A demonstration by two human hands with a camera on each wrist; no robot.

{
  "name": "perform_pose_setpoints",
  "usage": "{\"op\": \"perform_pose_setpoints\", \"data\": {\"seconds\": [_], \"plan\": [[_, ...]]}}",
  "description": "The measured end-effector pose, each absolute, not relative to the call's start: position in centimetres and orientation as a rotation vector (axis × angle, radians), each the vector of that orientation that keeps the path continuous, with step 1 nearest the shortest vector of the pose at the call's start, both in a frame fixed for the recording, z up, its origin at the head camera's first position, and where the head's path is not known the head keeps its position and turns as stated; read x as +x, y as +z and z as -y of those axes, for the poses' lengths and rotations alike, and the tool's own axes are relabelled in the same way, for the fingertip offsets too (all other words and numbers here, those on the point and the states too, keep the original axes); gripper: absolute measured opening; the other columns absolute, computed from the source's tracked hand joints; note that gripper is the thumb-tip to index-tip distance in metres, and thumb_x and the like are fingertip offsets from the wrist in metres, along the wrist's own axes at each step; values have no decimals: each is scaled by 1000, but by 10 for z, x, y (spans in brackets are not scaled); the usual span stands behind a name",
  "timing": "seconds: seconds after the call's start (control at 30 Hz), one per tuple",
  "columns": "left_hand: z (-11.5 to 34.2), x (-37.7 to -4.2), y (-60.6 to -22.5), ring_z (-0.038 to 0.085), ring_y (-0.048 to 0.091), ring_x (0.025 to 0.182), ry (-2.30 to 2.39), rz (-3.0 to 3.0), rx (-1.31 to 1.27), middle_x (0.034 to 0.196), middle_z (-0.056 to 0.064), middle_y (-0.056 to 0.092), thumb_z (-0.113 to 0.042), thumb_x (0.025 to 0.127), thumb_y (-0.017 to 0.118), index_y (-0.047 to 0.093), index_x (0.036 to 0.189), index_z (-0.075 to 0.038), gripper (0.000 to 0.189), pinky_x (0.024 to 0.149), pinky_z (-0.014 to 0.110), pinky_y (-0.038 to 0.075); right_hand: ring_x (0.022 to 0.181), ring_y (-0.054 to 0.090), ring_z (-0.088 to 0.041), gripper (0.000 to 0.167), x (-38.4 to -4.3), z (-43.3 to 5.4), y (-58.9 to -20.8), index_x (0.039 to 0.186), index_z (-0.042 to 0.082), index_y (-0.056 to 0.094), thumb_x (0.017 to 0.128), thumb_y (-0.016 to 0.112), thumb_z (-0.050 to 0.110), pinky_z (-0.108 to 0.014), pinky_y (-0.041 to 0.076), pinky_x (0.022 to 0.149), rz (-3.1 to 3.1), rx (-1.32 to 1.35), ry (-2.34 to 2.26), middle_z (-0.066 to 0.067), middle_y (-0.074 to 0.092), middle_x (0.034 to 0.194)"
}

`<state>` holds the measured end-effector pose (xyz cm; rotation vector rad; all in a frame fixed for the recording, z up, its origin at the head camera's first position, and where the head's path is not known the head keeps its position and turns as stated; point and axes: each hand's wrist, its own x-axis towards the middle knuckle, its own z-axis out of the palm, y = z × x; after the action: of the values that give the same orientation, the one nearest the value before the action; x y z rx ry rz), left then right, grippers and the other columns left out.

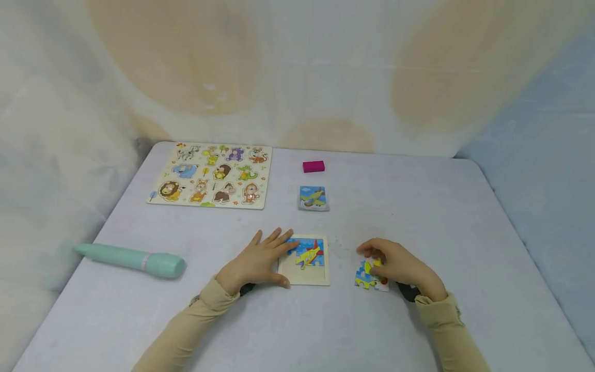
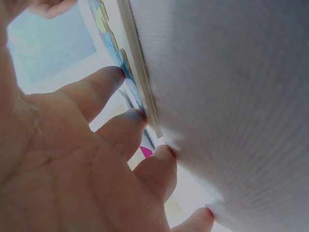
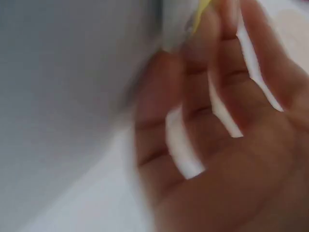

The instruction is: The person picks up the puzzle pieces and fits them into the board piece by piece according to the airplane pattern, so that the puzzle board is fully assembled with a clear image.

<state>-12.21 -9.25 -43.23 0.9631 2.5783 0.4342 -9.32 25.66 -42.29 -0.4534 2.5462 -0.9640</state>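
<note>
My left hand (image 1: 260, 261) lies with spread fingers over the left side of a small wooden puzzle tray (image 1: 327, 276). In the left wrist view its fingertips touch the tray's edge and the blue pieces. A partly filled yellow and red airplane picture (image 1: 309, 253) covers the upper part of the tray. To the right, my right hand (image 1: 406, 266) curls over several loose jigsaw pieces (image 1: 363, 280). It pinches a puzzle piece, whose yellow edge (image 3: 201, 17) shows at the fingertips in the blurred right wrist view; the rest is hidden by the fingers.
Behind the tray lies a small airplane picture card (image 1: 313, 198), with a magenta block (image 1: 313, 166) farther back. A large animal puzzle board (image 1: 211, 175) occupies the back left. A mint-green, pen-shaped object (image 1: 132, 260) rests at the left. Curtain-like cloth (image 1: 321, 77) surrounds the table.
</note>
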Motion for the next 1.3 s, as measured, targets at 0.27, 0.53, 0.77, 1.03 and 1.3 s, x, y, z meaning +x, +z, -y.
{"op": "perform_pose_setpoints", "data": {"seconds": [0.27, 0.53, 0.77, 1.03, 1.3], "plan": [[93, -123, -431, 34, 15, 151, 412, -2584, 966, 163, 5, 19, -53, 72, 79, 35, 151, -20, 96, 115, 68, 10, 86, 46, -16, 35, -86, -273, -421, 108, 10, 61, 78, 79, 15, -24, 42, 72, -2593, -327, -885, -2, 55, 96], [92, -123, -432, 34, 15, 151, 424, -2584, 967, 163, 5, 19, -52, 72, 79, 35, 151, -20, 96, 115, 68, 9, 80, 43, -13, 23, -90, -261, -421, 94, 12, 55, 81, 73, 5, -22, 39, 69, -2610, -479, -881, -1, 49, 87], [92, -124, -433, 34, 14, 151, 424, -2583, 962, 163, 4, 19, -53, 72, 79, 35, 151, -20, 96, 115, 68, 9, 80, 53, -6, 12, -95, -261, -426, 102, 11, 63, 92, 60, 3, -20, 47, 69, -2581, -488, -1020, -1, 63, 92], [93, -125, -434, 34, 14, 151, 420, -2585, 974, 163, 4, 19, -54, 72, 78, 35, 151, -21, 96, 115, 68, 9, 76, 57, -11, 25, -106, -242, -425, 117, 9, 64, 93, 60, 4, -21, 49, 65, -2554, -490, -1037, -3, 65, 96], [92, -124, -435, 33, 15, 151, 422, -2585, 945, 163, 3, 18, -54, 72, 78, 34, 151, -22, 96, 116, 67, 9, 75, 58, -9, 30, -123, -193, -423, 115, 5, 63, 86, 71, 7, -20, 51, 70, -2523, -686, -1094, -1, 67, 87]]}}
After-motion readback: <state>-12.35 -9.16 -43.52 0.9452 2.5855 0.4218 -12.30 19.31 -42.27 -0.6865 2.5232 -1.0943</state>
